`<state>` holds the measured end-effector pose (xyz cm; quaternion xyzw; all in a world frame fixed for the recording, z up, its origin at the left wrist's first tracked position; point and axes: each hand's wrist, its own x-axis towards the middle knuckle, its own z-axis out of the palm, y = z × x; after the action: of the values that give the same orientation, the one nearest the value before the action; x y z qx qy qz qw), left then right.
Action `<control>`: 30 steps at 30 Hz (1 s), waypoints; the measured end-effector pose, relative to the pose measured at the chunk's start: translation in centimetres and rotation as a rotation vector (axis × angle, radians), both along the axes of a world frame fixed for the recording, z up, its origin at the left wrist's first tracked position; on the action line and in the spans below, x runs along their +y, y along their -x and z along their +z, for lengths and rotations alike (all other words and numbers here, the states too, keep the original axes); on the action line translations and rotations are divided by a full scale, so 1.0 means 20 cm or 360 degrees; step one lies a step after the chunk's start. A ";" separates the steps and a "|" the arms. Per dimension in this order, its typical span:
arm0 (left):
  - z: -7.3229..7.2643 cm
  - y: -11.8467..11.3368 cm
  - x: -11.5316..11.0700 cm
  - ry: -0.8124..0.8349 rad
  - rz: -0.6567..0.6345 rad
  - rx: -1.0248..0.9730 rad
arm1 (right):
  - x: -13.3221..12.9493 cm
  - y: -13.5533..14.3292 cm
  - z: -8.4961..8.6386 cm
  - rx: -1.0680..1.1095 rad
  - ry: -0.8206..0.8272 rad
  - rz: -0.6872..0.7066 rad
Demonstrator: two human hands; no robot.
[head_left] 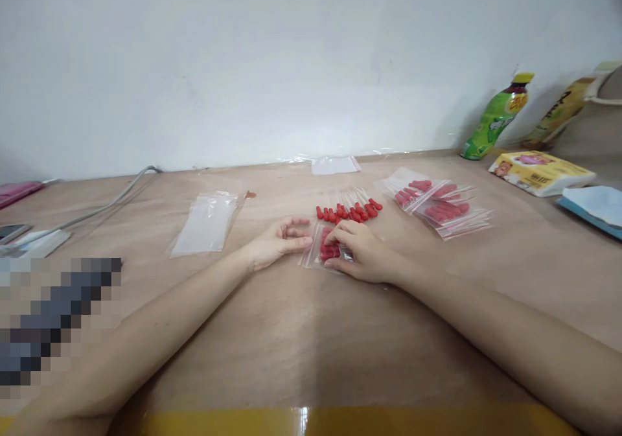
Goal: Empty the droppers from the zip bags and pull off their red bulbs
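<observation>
A clear zip bag (pixel 313 254) with red pieces in it lies on the table in front of me. My right hand (pixel 359 251) rests over the bag's right part, fingers curved and a little apart, touching it; it hides some of the contents. At the bag's left edge is my left hand (pixel 282 241), fingers spread and holding nothing, the thumb tip close to the plastic. Just behind, a row of red-ended sticks (pixel 357 212) lies loose. Filled bags with red pieces (pixel 444 209) are stacked to the right. Flat plastic bags (pixel 207 222) lie to the left.
A white packet (pixel 335 165) lies near the wall. At the right stand a green bottle (pixel 498 122), a yellow tissue pack (pixel 539 172) and a blue item (pixel 590 212). A grey cable (pixel 116 199) runs across the left side of the table (pixel 272 352).
</observation>
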<state>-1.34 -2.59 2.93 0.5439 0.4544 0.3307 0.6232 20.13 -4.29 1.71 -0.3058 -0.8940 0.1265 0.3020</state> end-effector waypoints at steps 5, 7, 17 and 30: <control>0.00 0.01 -0.05 0.0072 -0.0063 0.0073 | 0.02 -0.01 -0.03 -0.0030 -0.0003 0.0080; 0.01 0.00 -0.07 0.0115 -0.0027 0.0064 | 0.02 -0.02 -0.02 -0.0012 0.0017 0.0156; 0.03 -0.02 -0.09 0.0221 -0.0042 0.0060 | 0.02 -0.02 0.00 0.0091 0.0088 0.0342; 0.03 -0.03 -0.10 0.0010 -0.0195 0.0156 | 0.11 0.10 0.05 -0.0247 -0.0663 0.0142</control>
<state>-0.82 -4.50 3.45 0.5841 0.4514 0.2635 0.6210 18.05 -2.09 2.73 -0.2057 -0.9341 -0.0714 0.2830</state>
